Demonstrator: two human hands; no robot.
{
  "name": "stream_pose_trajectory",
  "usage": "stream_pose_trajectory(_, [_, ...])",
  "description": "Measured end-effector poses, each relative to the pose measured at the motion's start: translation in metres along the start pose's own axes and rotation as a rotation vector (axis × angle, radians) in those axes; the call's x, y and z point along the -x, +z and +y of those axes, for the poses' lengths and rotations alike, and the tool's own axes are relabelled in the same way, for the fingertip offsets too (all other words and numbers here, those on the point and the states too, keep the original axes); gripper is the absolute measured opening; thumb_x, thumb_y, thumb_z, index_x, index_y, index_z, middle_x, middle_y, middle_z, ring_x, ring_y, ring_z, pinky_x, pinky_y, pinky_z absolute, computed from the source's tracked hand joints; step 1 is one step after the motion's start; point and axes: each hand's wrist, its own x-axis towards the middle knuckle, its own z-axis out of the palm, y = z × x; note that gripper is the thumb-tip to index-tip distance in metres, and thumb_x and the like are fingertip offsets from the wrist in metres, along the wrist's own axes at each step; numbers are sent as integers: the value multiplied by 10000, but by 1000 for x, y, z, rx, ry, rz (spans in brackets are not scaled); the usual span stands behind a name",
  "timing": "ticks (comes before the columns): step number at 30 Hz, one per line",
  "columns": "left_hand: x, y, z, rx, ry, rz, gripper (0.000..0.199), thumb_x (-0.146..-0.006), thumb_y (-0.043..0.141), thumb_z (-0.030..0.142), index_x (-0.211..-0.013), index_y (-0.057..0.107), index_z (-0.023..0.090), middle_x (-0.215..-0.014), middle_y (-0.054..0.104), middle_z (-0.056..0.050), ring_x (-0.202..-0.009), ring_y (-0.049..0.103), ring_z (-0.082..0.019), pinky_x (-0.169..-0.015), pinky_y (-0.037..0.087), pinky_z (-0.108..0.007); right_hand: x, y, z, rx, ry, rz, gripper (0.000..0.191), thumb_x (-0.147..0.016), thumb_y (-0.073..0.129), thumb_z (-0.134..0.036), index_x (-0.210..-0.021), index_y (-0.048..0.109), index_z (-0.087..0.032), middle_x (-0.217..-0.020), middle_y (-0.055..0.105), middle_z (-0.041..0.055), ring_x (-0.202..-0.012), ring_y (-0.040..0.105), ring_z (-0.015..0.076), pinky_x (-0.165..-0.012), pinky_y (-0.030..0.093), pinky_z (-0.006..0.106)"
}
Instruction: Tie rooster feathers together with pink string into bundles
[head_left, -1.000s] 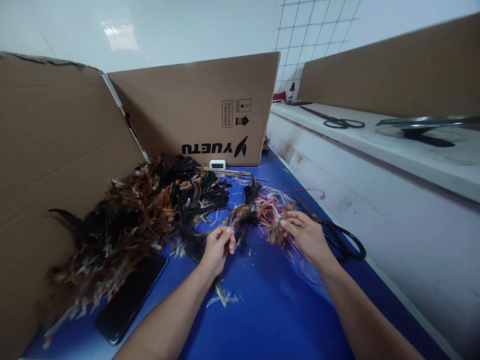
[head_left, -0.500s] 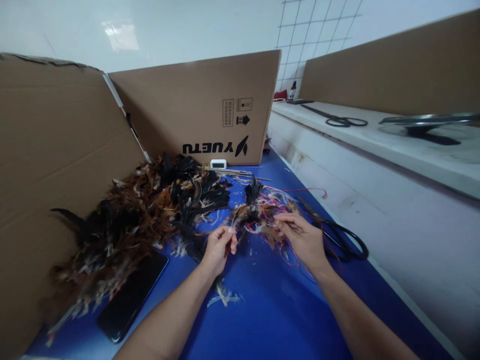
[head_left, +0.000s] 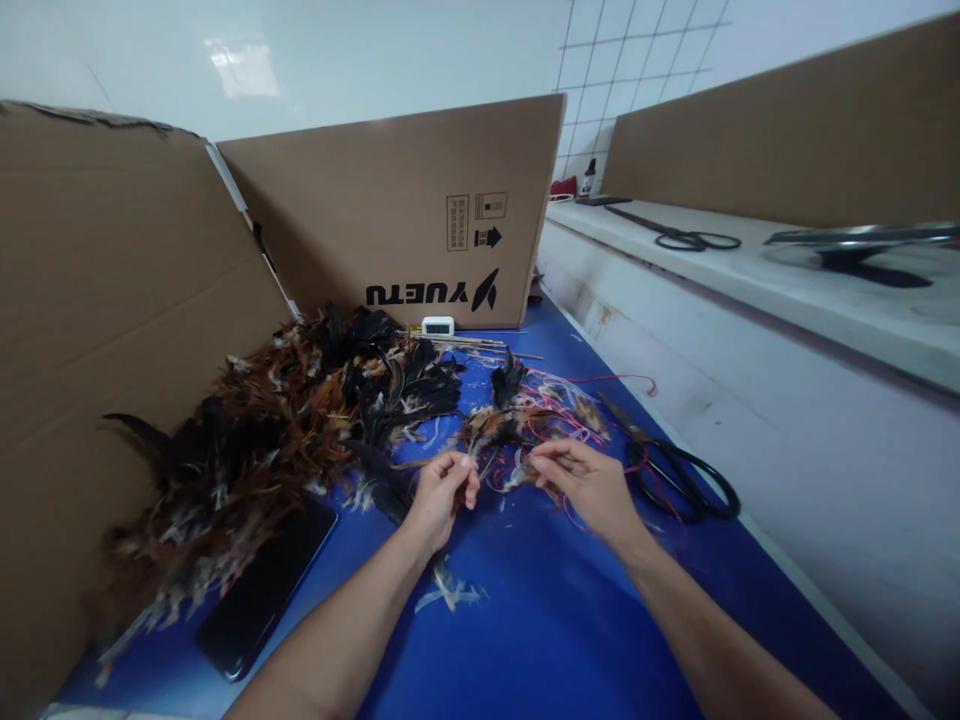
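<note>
Blue tabletop (head_left: 540,620) carries the small feather bunch (head_left: 491,428) beside tangled red string (head_left: 651,384). Left hand (head_left: 433,505) is curled nearly closed, right hand (head_left: 596,490) loosely part-closed; whether either grips anything, I can't tell. Feathers should feel light, soft, easily frayed, best held by their quill ends.

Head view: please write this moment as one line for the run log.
left hand: pinched, by small feathers | right hand: near red thread | phone: beside feather pile | table scissors: rightmost
</note>
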Motion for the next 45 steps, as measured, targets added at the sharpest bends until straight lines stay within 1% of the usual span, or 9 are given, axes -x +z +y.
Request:
stream_pose_trajectory(3, [1, 0, -1, -22, -9, -34, 285, -731, 668, 390, -731, 561, 125, -590, 537, 8, -450, 431, -55, -429, 350, -186, 4, 7, -1, 10, -7, -57, 232, -684, 686, -400, -774, 652, -190, -664, 665, 24, -539, 613, 147, -535, 530, 283])
stream_pose_trajectory(8, [4, 3, -1, -76, -54, -99, 317, -716, 674, 418, -724, 556, 124, -684, 593, -23, -463, 479, -59, -418, 354, -182, 6, 9, 0, 71, -33, -83, 213, -691, 675, -386, -783, 659, -196, -684, 669, 20, -556, 620, 149, -554, 540, 291])
stream_pose_trajectory(15, [5, 1, -2, -69, -164, -139, 336, -703, 685, 434, -745, 526, 141, -584, 590, -19, -506, 567, -104, -449, 418, -177, 5, 9, 6, 138, -78, -76, 128, -721, 647, -315, -780, 671, -204, -726, 681, 20, -650, 643, 161, -623, 534, 285])
stream_pose_trajectory(20, [5, 1, -3, -43, -219, -175, 346, -705, 686, 440, -766, 523, 141, -566, 602, -27, -506, 579, -105, -468, 430, -172, 6, 9, 13, 193, -110, -81, 146, -747, 630, -323, -809, 672, -198, -772, 693, 35, -693, 651, 176, -669, 531, 306])
stream_pose_trajectory(27, [6, 3, -4, -58, -234, -207, 358, -674, 713, 437, -743, 540, 131, -568, 596, -27, -506, 584, -113, -466, 439, -185, 7, 12, 13, 167, -104, -87, 147, -738, 634, -320, -804, 658, -191, -796, 696, 50, -719, 655, 192, -693, 543, 335])
stream_pose_trajectory(31, [7, 4, -2, -62, -228, -205, 362, -650, 732, 431, -722, 552, 125, -751, 648, -67, -521, 578, -98, -469, 442, -195, 8, 14, 12, 157, -141, -83, 143, -747, 622, -325, -797, 656, -196, -793, 691, 46, -704, 649, 183, -675, 544, 326])
stream_pose_trajectory(32, [7, 4, -2, -67, -222, -203, 354, -658, 728, 427, -721, 561, 121, -760, 648, -69, -509, 564, -88, -471, 439, -197, 9, 14, 12, 168, -146, -79, 143, -747, 623, -325, -797, 657, -196, -788, 690, 45, -697, 647, 181, -667, 542, 320])
stream_pose_trajectory(37, [7, 3, -2, -95, -191, -214, 314, -718, 682, 410, -698, 587, 111, -550, 568, -18, -439, 491, -70, -465, 396, -192, 10, 15, 14, 243, -159, -80, 136, -745, 629, -328, -776, 658, -199, -746, 685, 31, -649, 633, 170, -624, 519, 293])
stream_pose_trajectory(45, [7, 5, -1, -89, -177, -188, 336, -678, 712, 424, -685, 584, 113, -588, 584, -26, -443, 481, -68, -463, 392, -199, 11, 15, 10, 334, -177, -188, 138, -794, 578, -325, -774, 665, -219, -744, 697, 17, -676, 644, 174, -657, 513, 297])
